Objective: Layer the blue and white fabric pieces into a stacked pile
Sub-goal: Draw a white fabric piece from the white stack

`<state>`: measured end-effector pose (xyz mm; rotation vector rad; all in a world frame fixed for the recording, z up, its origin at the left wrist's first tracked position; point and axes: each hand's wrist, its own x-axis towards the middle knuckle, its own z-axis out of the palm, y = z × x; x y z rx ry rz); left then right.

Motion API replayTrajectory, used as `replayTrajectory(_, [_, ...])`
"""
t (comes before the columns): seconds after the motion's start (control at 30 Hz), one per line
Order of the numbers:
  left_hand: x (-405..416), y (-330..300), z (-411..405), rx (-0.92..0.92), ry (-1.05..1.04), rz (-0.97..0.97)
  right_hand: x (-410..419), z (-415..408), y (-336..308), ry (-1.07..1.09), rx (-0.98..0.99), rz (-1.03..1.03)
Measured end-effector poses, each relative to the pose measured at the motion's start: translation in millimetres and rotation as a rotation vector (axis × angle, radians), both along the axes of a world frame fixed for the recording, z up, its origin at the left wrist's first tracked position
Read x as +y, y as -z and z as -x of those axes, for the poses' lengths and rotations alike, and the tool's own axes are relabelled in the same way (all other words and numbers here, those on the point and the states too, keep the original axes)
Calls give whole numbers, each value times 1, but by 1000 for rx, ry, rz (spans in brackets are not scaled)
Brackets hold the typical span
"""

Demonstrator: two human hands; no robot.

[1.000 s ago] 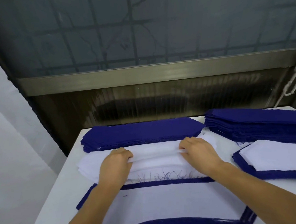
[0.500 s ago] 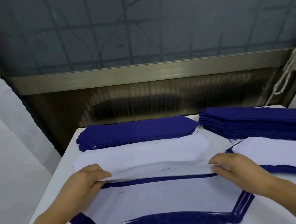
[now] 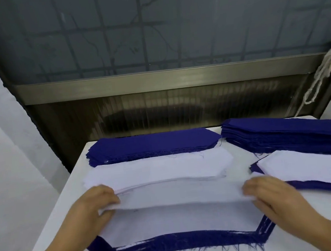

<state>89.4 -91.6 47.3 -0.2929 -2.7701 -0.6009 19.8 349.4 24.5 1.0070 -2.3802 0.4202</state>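
Hands stretch a white fabric piece over the layered pile at lower centre of the frame.

The left hand pinches the piece's left end and the right hand its right end, fingers curled round the cloth, holding it taut just above the pile, whose frayed blue border shows along the near edge and both angled corners. A white stack lies just beyond, a blue stack behind it at the table's far edge. At right sit a taller blue stack and a white-topped pile. Bare white table runs down the left side.
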Motion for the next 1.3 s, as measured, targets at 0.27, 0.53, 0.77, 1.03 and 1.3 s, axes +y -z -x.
replayTrajectory(0.27, [7, 25, -16, 2, 189, 144, 12, -12, 34, -56, -110, -59])
replayTrajectory(0.53, [10, 17, -16, -116, 160, 86, -3, -16, 9, -75, -312, -47])
replayTrajectory(0.77, [52, 35, 13, -188, 217, 60, -54, -1, 14, -23, -499, -127])
replayTrajectory(1.03, [1, 26, 9, -288, 153, 60, -9, 16, 6, 125, -583, -253])
replayTrajectory(1.3, [47, 14, 112, -120, -56, 82, -67, 114, -15, 171, -522, -15])
